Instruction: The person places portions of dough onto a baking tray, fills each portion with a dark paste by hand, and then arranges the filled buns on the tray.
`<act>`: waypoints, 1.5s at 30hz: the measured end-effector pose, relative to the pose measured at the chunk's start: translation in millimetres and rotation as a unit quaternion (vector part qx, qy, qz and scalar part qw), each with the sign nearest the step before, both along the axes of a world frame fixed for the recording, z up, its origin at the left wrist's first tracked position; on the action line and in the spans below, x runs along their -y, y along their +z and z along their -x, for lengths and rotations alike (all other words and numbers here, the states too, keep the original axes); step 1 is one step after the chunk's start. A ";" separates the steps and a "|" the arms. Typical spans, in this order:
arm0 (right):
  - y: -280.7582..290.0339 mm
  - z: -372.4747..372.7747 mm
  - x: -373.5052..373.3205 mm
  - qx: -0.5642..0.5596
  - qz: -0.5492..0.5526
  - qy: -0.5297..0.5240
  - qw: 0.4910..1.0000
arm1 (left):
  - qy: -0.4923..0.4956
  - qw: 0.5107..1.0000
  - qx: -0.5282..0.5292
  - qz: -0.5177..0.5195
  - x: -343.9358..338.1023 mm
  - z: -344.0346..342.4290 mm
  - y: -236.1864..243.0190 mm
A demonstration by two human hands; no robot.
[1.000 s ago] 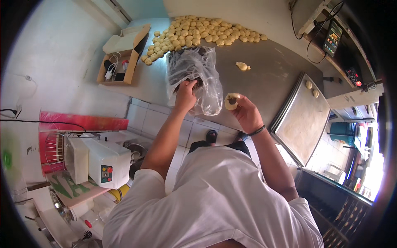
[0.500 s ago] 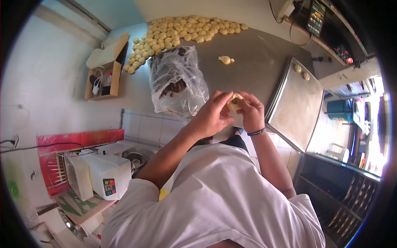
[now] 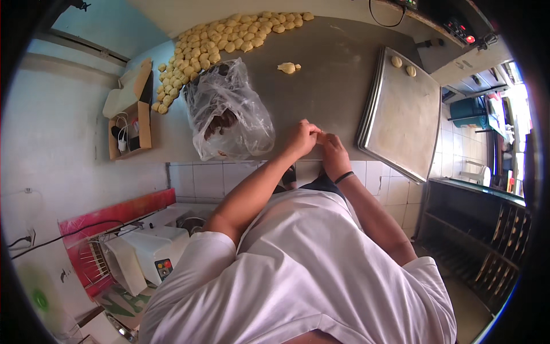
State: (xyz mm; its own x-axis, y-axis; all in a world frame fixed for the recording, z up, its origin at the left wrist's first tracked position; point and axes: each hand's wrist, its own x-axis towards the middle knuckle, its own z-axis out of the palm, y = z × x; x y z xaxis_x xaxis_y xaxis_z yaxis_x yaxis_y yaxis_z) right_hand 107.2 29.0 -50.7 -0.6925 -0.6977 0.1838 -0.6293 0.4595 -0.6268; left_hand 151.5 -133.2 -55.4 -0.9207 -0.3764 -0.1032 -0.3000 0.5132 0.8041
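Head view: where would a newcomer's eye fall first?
Probably the pale dough balls crowding the far left of the metal table. Nearer lies a clear plastic bag with dark contents. To its right, the left hand and right hand are close together near the table's front edge.

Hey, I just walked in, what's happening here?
Someone's left hand and right hand meet near the edge of a grey table; anything between them is unclear. To their left sits a clear plastic bag with dark contents, with many dough balls beyond it. Two pale pieces rest on the tray at right.
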 end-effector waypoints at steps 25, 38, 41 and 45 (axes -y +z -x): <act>19.7 31.1 -27.9 0.164 0.020 0.140 0.976 | -0.037 0.995 -0.077 0.046 -32.9 -8.6 14.9; 49.0 195.1 -86.4 0.457 0.289 -0.193 0.819 | -0.090 0.909 -0.045 -0.404 -87.9 168.4 70.9; 49.2 286.1 -132.4 0.306 0.188 -0.235 0.903 | -0.126 0.934 -0.009 -0.335 -104.8 195.2 100.4; 56.1 388.4 -159.7 -0.057 0.053 -0.310 0.948 | -0.091 0.952 -0.038 -0.291 -104.8 215.2 81.9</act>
State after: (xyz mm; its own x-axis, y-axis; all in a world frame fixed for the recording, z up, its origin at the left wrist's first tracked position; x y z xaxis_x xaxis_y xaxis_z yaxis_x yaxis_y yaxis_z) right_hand -281.2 188.8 5.4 -0.9348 -0.1367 0.3278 -0.3250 0.7018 -0.6340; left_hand -63.7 -28.5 26.5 -0.9783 -0.1092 -0.1764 -0.1787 0.0123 0.9838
